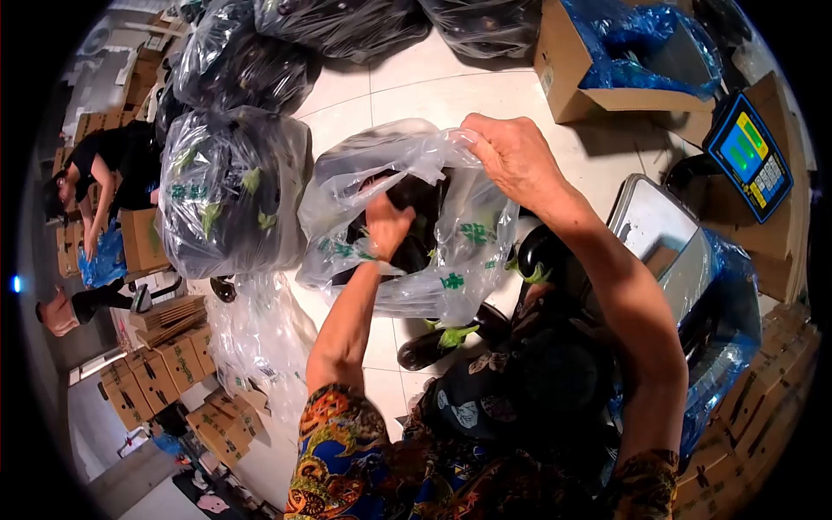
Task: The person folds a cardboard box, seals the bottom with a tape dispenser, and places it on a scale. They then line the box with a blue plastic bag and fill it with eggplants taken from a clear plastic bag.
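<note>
A clear plastic bag (451, 251) with green print stands open on the floor in front of me, with dark eggplants inside. My left hand (386, 227) reaches into the bag's mouth, its fingers closed on a dark eggplant (414, 244). Up at the bag's top edge, my right hand (513, 156) pinches the rim and holds it up. Loose eggplants (446, 340) with green stems lie on the floor just below the bag and by my lap.
Full tied bags of eggplants (230, 191) stand to the left and along the back. A cardboard box (607, 78) with blue liner is at upper right, beside a scale (750, 156) with its metal tray. Stacked boxes (165, 364) and another person (95, 173) are at left.
</note>
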A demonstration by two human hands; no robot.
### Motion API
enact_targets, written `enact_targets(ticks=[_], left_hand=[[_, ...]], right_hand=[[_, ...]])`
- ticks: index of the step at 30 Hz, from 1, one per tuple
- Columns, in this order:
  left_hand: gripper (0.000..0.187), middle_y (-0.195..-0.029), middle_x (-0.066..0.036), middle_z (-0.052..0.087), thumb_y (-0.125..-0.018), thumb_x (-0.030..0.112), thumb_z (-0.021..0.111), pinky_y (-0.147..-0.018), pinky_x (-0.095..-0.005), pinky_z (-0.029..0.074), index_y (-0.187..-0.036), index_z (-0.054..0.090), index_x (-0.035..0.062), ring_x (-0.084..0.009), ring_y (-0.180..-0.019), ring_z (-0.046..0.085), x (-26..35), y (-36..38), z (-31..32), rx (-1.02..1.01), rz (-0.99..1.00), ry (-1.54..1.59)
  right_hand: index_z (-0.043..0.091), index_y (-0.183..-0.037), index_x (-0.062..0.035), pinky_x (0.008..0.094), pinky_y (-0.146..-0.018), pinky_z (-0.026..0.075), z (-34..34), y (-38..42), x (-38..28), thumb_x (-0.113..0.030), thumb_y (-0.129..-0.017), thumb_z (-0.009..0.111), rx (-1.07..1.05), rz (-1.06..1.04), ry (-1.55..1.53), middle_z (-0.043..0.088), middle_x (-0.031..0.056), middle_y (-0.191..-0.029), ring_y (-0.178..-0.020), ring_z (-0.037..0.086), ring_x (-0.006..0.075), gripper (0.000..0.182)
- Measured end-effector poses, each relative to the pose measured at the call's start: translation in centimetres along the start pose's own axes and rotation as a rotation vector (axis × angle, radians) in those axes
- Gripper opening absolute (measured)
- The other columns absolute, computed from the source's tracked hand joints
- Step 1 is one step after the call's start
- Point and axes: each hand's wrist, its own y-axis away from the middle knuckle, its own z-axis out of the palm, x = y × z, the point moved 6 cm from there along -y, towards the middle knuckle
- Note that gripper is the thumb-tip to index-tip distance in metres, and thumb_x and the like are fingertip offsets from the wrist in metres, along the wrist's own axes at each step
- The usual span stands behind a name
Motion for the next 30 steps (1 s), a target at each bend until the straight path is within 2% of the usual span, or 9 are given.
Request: enact_targets(ticks=[5,9,11,16,19,20,21,27,30], left_hand=[[0.058,-0.109,-0.005,0.062,-0.071,0.018,0.074,-0.091,-0.0290,0.044,-0.123,0.053,0.0012,-0.0157,-0.098,0.057,5.0,4.7,-6.3,-0.461,-0.210,0.500],[0.065,-0.102,-0.008,0.061,-0.068,0.024,0.074,-0.079,-0.0291,0.051,-0.123,0.053,-0.0008,-0.0151,-0.088,0.060,5.7,7.9,-9.5,-0.689,-0.797,0.971],[0.068,-0.099,-0.011,0.061,-0.068,0.028,0.073,-0.068,-0.0314,0.054,-0.123,0.050,-0.0037,-0.0182,-0.082,0.062,6.7,8.5,-11.7,-0.511,-0.762,1.001],[0.076,-0.094,-0.026,0.057,-0.076,0.047,0.065,-0.045,-0.0293,0.046,-0.127,0.045,-0.0050,-0.0243,-0.053,0.056,10.7,8.1,-14.4,-0.589,-0.822,1.613],[0.078,-0.093,-0.030,0.056,-0.085,0.057,0.053,-0.036,-0.0255,0.041,-0.131,0.042,-0.0050,-0.0233,-0.046,0.052,13.1,6.9,-13.9,-0.704,-0.867,1.731],[0.079,-0.093,-0.031,0.056,-0.088,0.060,0.049,-0.033,-0.0246,0.040,-0.131,0.041,-0.0051,-0.0230,-0.044,0.052,14.0,6.4,-13.5,-0.746,-0.885,1.748],[0.079,-0.093,-0.031,0.056,-0.089,0.060,0.047,-0.033,-0.0245,0.040,-0.132,0.041,-0.0051,-0.0230,-0.045,0.052,14.9,5.8,-13.1,-0.797,-0.862,1.755],[0.075,-0.096,-0.032,0.057,-0.093,0.058,0.038,-0.035,-0.0257,0.043,-0.133,0.041,-0.0053,-0.0248,-0.050,0.057,20.6,2.7,-10.7,-1.004,-0.685,1.616],[0.065,-0.097,-0.028,0.062,-0.087,0.045,0.055,-0.044,-0.0303,0.052,-0.127,0.046,-0.0059,-0.0270,-0.059,0.064,23.9,0.6,-10.2,-1.018,-0.526,1.457]], right_hand=[[0.062,-0.089,-0.0053,0.0450,-0.058,0.044,0.1,1.3,3.1,-0.021,-0.091,0.058,0.037,-0.014,0.062,0.059,0.0222,-0.072,-0.070,0.057,0.0432,0.016],[0.060,-0.087,-0.0047,0.0476,-0.059,0.045,0.8,3.2,5.0,-0.021,-0.092,0.056,-0.012,0.053,0.151,0.060,0.0216,-0.071,-0.069,0.058,0.0436,0.018],[0.060,-0.087,-0.0047,0.0499,-0.061,0.047,1.3,4.4,5.9,-0.023,-0.092,0.056,-0.042,0.083,0.253,0.062,0.0212,-0.070,-0.068,0.060,0.0438,0.019],[0.061,-0.092,-0.0012,0.0487,-0.070,0.048,2.0,7.1,7.3,-0.018,-0.086,0.060,-0.129,0.191,0.226,0.063,0.0213,-0.086,-0.081,0.060,0.0411,0.018],[0.064,-0.099,0.0006,0.0408,-0.075,0.048,-1.4,8.0,4.7,-0.018,-0.087,0.059,-0.021,0.132,0.036,0.065,0.0189,-0.091,-0.084,0.062,0.0361,0.022],[0.063,-0.104,0.0004,0.0353,-0.074,0.049,-2.5,8.4,4.1,-0.018,-0.089,0.059,-0.018,0.175,-0.096,0.066,0.0155,-0.086,-0.080,0.063,0.0272,0.024],[0.063,-0.105,0.0003,0.0303,-0.071,0.049,-3.3,9.0,3.5,-0.018,-0.091,0.058,-0.116,0.385,-0.305,0.065,0.0102,-0.082,-0.077,0.062,0.0175,0.024],[0.065,-0.103,-0.0026,0.0279,-0.068,0.049,-9.9,15.4,2.7,-0.030,-0.094,0.056,-0.049,0.460,-0.573,0.066,0.0058,-0.086,-0.077,0.061,0.0138,0.030],[0.058,-0.115,0.0032,0.0227,-0.069,0.048,-15.1,19.1,1.6,-0.039,-0.099,0.045,0.056,0.528,-0.705,0.063,0.0079,-0.099,-0.083,0.059,0.0110,0.047]])
